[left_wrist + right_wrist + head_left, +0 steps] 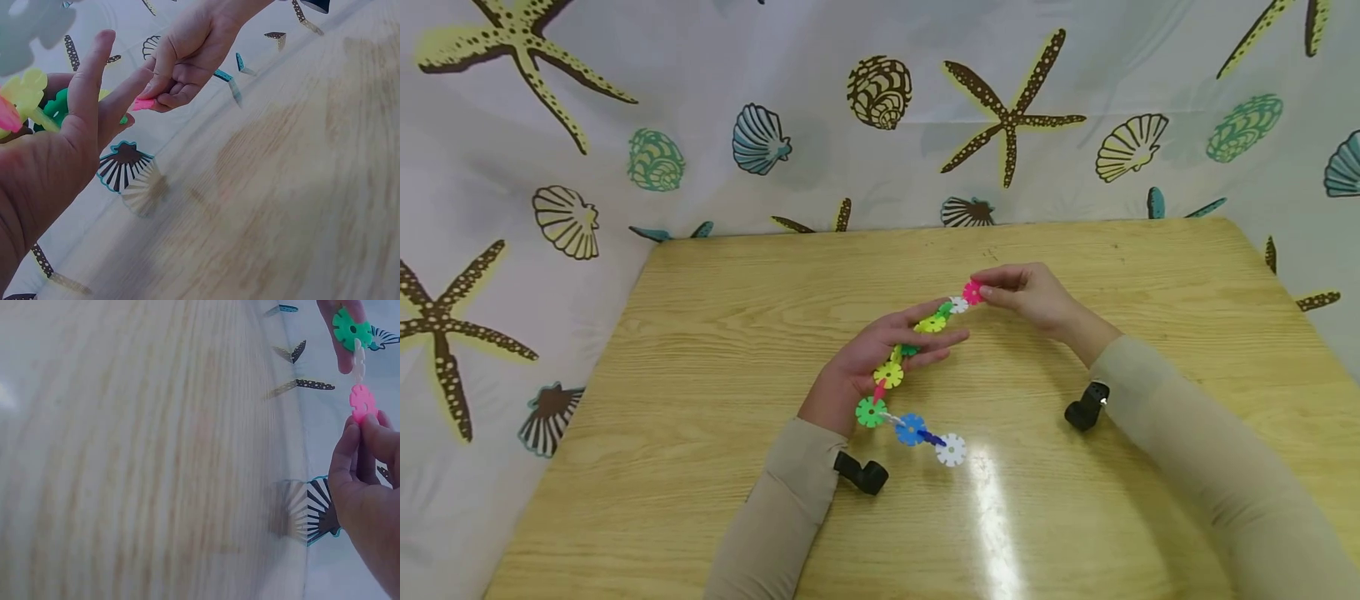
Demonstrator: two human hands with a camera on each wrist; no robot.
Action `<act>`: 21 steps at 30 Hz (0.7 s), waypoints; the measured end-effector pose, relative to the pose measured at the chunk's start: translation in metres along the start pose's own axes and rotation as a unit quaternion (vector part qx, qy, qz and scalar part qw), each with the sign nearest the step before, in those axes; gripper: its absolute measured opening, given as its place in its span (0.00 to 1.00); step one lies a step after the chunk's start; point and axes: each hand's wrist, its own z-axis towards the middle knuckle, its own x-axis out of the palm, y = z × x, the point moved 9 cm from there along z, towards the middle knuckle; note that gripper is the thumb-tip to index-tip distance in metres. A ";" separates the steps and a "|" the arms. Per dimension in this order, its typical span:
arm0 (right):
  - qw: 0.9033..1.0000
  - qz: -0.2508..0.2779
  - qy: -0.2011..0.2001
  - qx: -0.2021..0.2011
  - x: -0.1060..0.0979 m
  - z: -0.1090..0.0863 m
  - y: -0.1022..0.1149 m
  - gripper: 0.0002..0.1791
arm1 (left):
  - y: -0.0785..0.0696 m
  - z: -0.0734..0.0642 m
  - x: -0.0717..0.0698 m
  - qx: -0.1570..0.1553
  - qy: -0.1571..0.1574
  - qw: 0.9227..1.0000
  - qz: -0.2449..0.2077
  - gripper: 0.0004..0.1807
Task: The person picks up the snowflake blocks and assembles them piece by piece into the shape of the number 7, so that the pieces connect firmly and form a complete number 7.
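A chain of notched plastic discs point(888, 375) in yellow, green, white, pink and blue runs across my left hand point(880, 346). That hand's fingers are stretched out and spread, with the chain passing among them, partly hidden behind a finger. Its lower end, with a blue disc point(911, 429) and a white disc point(951, 450), hangs past the wrist. At the upper end, my right hand point(1037, 300) pinches a pink disc point(362, 402) between thumb and fingers. A white disc point(358, 362) seen edge-on joins it to a green disc point(352, 329) by the left fingertips.
Both hands are above a wooden table point(722, 333). Behind and beside it hangs a white cloth point(820, 50) printed with starfish and shells. Each sleeve carries a small black device, one on the left wrist point(865, 475), another on the right point(1084, 408).
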 end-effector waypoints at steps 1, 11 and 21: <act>1.000 0.001 0.002 -0.001 0.000 0.000 0.000 0.19 | 0.000 0.000 0.000 -0.001 0.000 1.000 -0.001 0.32; 1.000 0.012 0.015 -0.007 0.000 -0.001 -0.004 0.19 | 0.003 0.001 0.003 -0.009 0.013 1.000 -0.012 0.32; 0.999 -0.026 0.025 -0.040 0.001 -0.007 0.003 0.16 | 0.007 0.002 0.005 -0.017 0.020 1.000 0.007 0.32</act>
